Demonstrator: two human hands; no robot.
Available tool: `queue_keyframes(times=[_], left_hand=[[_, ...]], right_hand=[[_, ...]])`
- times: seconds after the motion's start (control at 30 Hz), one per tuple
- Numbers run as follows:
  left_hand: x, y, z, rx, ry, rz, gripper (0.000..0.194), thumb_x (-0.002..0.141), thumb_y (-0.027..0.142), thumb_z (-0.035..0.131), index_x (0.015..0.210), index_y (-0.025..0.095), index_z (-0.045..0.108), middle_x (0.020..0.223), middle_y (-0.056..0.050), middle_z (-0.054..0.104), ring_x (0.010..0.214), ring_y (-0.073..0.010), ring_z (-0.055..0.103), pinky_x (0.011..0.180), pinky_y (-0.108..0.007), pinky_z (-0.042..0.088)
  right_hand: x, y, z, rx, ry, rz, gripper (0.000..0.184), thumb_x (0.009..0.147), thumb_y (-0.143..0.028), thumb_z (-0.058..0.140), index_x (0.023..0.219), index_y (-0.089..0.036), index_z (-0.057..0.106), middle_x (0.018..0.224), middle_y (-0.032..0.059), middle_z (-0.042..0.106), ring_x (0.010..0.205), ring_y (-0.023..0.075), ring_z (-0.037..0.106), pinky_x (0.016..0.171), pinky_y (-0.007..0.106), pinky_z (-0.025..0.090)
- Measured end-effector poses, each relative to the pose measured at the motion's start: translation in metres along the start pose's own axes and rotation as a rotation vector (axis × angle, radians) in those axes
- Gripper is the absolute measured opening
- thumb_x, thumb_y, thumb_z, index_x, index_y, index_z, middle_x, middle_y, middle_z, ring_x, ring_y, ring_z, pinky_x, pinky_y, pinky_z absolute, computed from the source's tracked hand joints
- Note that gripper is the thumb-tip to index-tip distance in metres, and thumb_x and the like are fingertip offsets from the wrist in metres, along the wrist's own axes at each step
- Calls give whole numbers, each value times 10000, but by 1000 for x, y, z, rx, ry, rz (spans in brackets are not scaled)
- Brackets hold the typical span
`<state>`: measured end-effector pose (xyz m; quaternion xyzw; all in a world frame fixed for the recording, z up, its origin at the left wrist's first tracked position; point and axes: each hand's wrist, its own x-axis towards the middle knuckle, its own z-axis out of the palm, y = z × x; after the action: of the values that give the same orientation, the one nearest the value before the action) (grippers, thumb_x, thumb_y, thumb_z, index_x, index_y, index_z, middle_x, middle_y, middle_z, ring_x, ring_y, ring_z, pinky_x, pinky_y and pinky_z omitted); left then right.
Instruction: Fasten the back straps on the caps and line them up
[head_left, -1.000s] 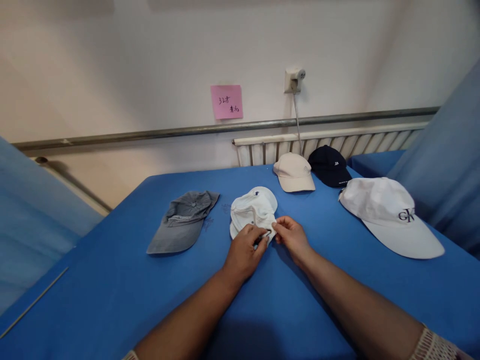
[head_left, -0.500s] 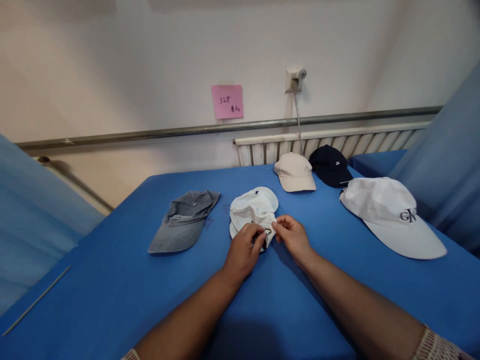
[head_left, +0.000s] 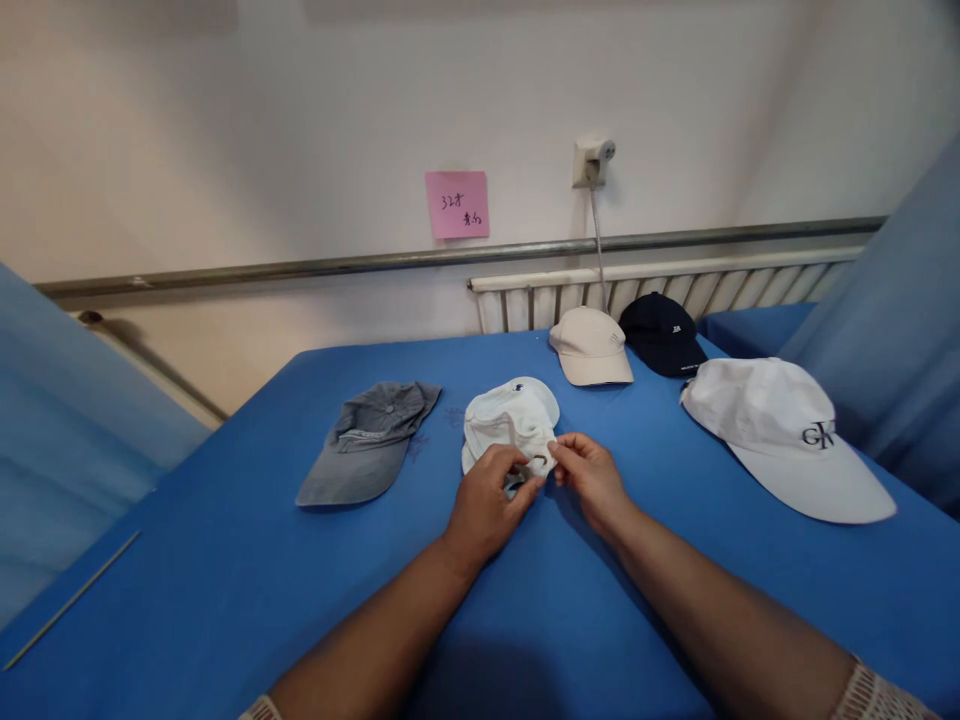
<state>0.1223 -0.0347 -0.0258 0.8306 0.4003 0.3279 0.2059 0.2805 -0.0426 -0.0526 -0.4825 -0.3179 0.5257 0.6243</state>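
Right hand (head_left: 589, 475), centre of frame: fingertips pinching narrowly on the edge of the pale cap. Left hand (head_left: 484, 505), just beside it: thumb and forefinger standing slightly apart, touching the cap's near edge; whether they are gripping a fold, I cannot tell.

Pale cap (head_left: 495, 425), mid-frame: lying crumpled on the blue cover (head_left: 225, 600), a small brass-coloured fitting (head_left: 540, 459) showing between the hands.

Hazards, as I am judging them: soft cloth could be slipping from the pinch if only a thin edge is being held; the fitting could be snagging if pulled askew; the left fingers are hiding part of the work from me.

Neighbours: grey cap (head_left: 371, 440) lying left of centre; beige cap (head_left: 592, 345) and navy cap (head_left: 660, 333) sitting upper right, near the far edge; lettered white cap (head_left: 772, 410) spreading at right.

Room: I am counting most in the lower left; rightward sweeps are meeting the lettered cap, forward ones the radiator (head_left: 495, 310).
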Motion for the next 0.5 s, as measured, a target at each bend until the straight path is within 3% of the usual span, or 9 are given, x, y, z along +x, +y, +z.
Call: queue_keyframes(times=[0.13, 0.3, 0.5], left_hand=[[-2, 5, 3, 127, -77, 39, 341, 755, 295, 694, 1037, 205, 525, 1006, -58, 602, 937, -224, 580, 794, -344, 474], [-1, 4, 5, 171, -53, 54, 191, 847, 182, 535, 1037, 204, 530, 977, -56, 601, 929, -205, 584, 806, -339, 477], [0, -2, -4, 159, 29, 116, 199, 899, 150, 456, 1059, 212, 556, 1053, -62, 623, 1013, -192, 579, 899, -333, 451]], right_hand=[[0, 1, 0, 9, -19, -12, 323, 662, -464, 739, 722, -183, 591, 528, -50, 534, 460, 85, 446, 484, 225, 345], [-2, 1, 1, 19, -60, 0, 335, 687, -484, 723, 747, -177, 602, 513, -42, 538, 469, 92, 452, 497, 227, 357], [-4, 1, 1, 93, -115, 119, 357, 665, -487, 736, 749, -172, 589, 536, -35, 535, 465, 88, 453, 475, 225, 370]])
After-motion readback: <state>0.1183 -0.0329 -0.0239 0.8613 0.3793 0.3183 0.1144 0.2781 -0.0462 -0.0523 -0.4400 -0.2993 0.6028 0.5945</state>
